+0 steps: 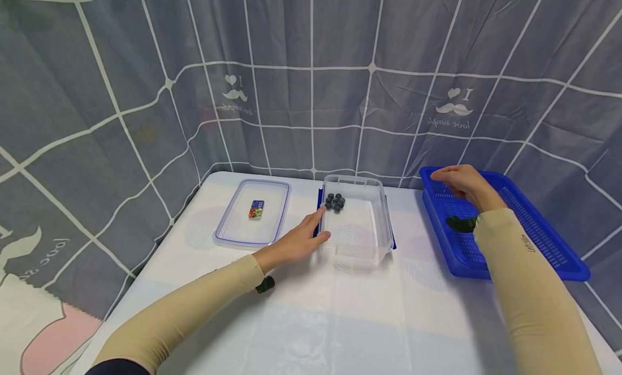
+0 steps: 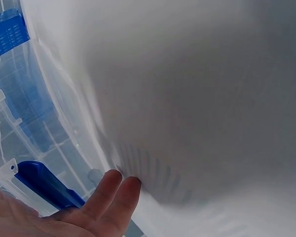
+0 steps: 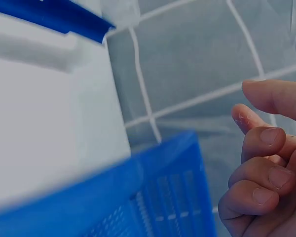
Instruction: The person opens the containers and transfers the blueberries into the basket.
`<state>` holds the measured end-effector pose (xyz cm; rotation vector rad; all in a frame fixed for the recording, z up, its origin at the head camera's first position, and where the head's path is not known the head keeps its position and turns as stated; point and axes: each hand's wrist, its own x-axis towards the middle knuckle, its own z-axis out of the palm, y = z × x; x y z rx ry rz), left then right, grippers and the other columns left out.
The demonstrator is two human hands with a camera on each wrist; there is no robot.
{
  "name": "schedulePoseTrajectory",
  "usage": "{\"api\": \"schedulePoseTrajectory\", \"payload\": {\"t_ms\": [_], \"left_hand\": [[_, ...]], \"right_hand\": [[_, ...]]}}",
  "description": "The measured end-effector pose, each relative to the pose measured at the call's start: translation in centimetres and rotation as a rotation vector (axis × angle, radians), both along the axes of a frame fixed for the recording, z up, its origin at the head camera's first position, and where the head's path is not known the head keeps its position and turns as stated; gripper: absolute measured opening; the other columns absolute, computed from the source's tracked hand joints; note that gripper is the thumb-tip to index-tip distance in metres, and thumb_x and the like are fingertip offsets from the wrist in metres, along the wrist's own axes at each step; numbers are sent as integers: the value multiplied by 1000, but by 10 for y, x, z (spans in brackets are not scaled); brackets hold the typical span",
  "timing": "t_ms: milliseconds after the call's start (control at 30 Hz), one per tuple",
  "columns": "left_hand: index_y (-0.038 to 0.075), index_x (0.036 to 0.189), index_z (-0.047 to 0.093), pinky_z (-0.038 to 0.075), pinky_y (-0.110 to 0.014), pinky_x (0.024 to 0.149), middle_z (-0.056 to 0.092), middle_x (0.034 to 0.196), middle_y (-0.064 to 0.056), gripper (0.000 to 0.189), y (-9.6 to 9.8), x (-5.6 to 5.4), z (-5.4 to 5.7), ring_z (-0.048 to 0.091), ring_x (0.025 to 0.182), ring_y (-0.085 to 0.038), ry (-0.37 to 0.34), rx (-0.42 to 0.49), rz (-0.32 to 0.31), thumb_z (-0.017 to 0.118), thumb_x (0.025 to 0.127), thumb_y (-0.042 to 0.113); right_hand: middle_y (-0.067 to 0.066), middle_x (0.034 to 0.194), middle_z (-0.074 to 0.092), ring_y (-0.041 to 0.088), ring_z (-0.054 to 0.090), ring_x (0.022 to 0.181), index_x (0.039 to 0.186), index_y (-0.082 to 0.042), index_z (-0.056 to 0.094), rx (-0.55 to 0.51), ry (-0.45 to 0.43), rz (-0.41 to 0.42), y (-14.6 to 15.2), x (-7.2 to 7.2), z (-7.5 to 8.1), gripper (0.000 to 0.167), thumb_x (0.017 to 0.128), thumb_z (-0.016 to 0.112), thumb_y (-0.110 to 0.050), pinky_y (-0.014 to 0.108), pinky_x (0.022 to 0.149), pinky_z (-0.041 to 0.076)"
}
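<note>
A clear plastic container [image 1: 357, 218] with blue side latches stands on the table, and several blueberries [image 1: 335, 203] lie in its back left corner. My left hand [image 1: 296, 241] is at its left side with straight fingers, the fingertips at the wall by the blue latch [image 2: 47, 185]; whether they touch it I cannot tell. Over the near-left part of a blue perforated basket [image 1: 539, 223] hangs my right hand [image 1: 464, 183]. Its fingers are loosely bent in the right wrist view, the thumb [image 3: 274, 96] apart from the index finger, and nothing shows between them.
Left of the container a clear lid [image 1: 238, 223] with a blue seal lies flat, a colourful label [image 1: 256, 209] on it. The white-covered table [image 1: 291, 332] ends against a grey checked curtain [image 1: 340, 99] at the back and left.
</note>
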<state>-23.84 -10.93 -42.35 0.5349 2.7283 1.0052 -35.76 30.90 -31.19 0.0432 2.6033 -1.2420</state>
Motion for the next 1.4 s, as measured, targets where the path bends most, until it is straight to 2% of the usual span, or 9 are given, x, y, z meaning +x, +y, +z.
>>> {"api": "schedulePoseTrajectory", "payload": {"t_ms": [300, 533, 800, 1033, 1267, 1400], "left_hand": [[31, 163, -1, 27, -50, 122, 14, 169, -8, 78, 2, 0, 5, 29, 150, -34, 1, -10, -4, 37, 103, 61], [31, 163, -1, 28, -51, 121, 14, 169, -9, 77, 1, 0, 6, 30, 150, -35, 15, -9, -7, 38, 103, 61], [33, 163, -2, 27, -51, 121, 14, 169, -8, 77, 2, 0, 5, 30, 150, -35, 4, -8, -8, 37, 103, 62], [33, 163, -2, 28, -51, 121, 13, 170, -8, 77, 3, -1, 4, 30, 150, -35, -2, -2, -9, 37, 103, 62], [34, 163, -2, 28, -52, 121, 12, 170, -8, 78, 2, -1, 0, 30, 150, -36, -5, -1, -11, 37, 102, 64], [35, 162, -3, 28, -52, 121, 13, 170, -8, 78, 1, -1, -1, 30, 150, -35, 3, -7, -1, 37, 102, 64]], "right_hand": [[-11, 57, 31, 10, 28, 51, 143, -2, 51, -71, 40, 52, -35, 5, 17, 60, 99, 64, -41, 30, 56, 33], [-8, 60, 35, 12, 29, 50, 141, -3, 54, -100, 41, 84, -63, 3, 21, 53, 100, 64, -35, 30, 54, 33], [-7, 62, 39, 10, 28, 48, 142, -3, 53, -192, 1, 94, -92, -1, 12, 51, 100, 65, -30, 26, 50, 30], [-5, 63, 39, 11, 28, 51, 142, -2, 54, -298, -35, 113, -119, -1, 5, 48, 99, 65, -23, 28, 54, 30], [-2, 73, 40, 13, 30, 56, 139, -7, 58, -361, -40, 96, -141, -14, -22, 44, 99, 66, -24, 29, 58, 31], [-1, 74, 40, 13, 32, 57, 137, -10, 61, -393, -44, 98, -157, -20, -32, 42, 98, 68, -24, 28, 59, 32]]}}
